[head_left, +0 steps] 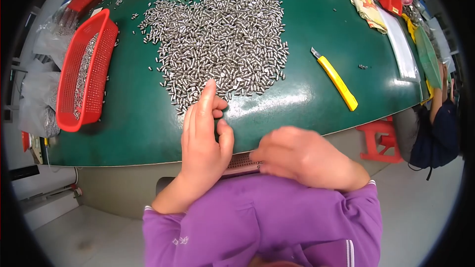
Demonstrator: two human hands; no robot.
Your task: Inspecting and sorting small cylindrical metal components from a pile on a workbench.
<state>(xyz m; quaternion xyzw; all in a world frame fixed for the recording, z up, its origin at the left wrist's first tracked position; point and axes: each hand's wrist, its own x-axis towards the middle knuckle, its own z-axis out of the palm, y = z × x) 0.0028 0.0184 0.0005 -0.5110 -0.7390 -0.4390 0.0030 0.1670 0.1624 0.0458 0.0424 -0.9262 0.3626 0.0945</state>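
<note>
A green table (307,99) with a glossy, light-reflecting top is being worked at, its near edge curving just ahead of both hands. The left hand (204,138) is being held at that edge with its fingers stretched forward, the fingertips touching the nearest pieces of a large heap of small metal pins (222,34); thumb and forefinger are being pinched together, though whether a pin is caught between them cannot be told. The heap is being spread across the table beyond this hand, thinning into loose strays at its far left.

The right hand (304,157) is being kept low, below the table edge and just beside the left hand, curled loosely over the end of a perforated tray (242,164), which is lying between the two hands against a purple garment. Whether the tray is truly being gripped cannot be told, as the hand is blurred.

Well to the left of the left hand, a red basket (84,71) holding more pins is being kept on the table. To the right of the right hand and farther out, a yellow utility knife (336,79) is lying. A folded cloth (366,5) is resting far beyond it. Another person's dark sleeve (440,123) and a red stool (381,141) are being seen at the far right, over a pale floor.
</note>
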